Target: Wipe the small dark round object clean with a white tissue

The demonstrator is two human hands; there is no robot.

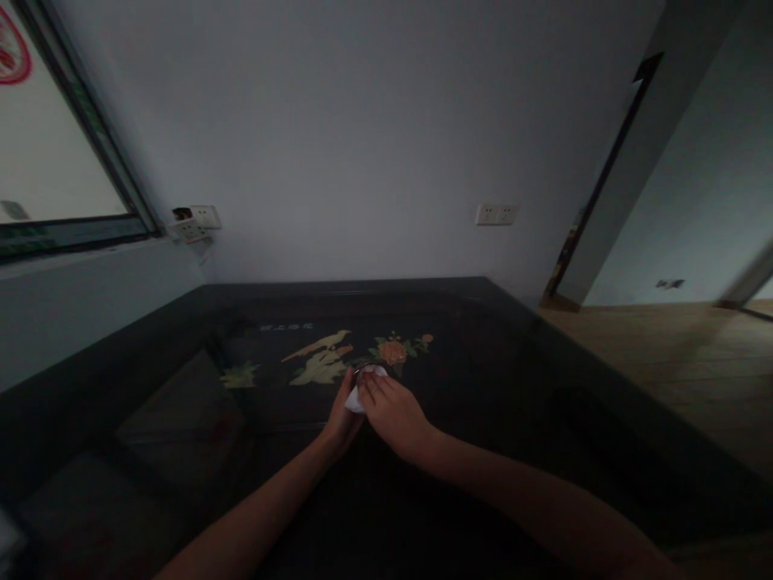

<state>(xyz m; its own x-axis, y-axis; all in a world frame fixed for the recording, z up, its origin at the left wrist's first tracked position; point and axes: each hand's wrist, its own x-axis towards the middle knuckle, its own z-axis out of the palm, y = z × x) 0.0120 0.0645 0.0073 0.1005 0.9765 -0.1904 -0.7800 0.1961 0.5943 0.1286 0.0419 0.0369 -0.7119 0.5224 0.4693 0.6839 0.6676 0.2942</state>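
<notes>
Both my hands meet over a dark table (483,379) that has a painted bird and flower picture (329,358) on its top. My left hand (342,415) and my right hand (392,411) are closed together around a small white cloth or tissue (362,387). A small dark round object seems to sit at the top of the cloth, too dim to name. The hands rest just below an orange flower (392,352) of the picture.
A pale wall with two socket plates (496,213) (196,224) rises behind the table. A window (48,161) is at the left. A wooden floor (676,362) and a doorway (609,177) lie to the right.
</notes>
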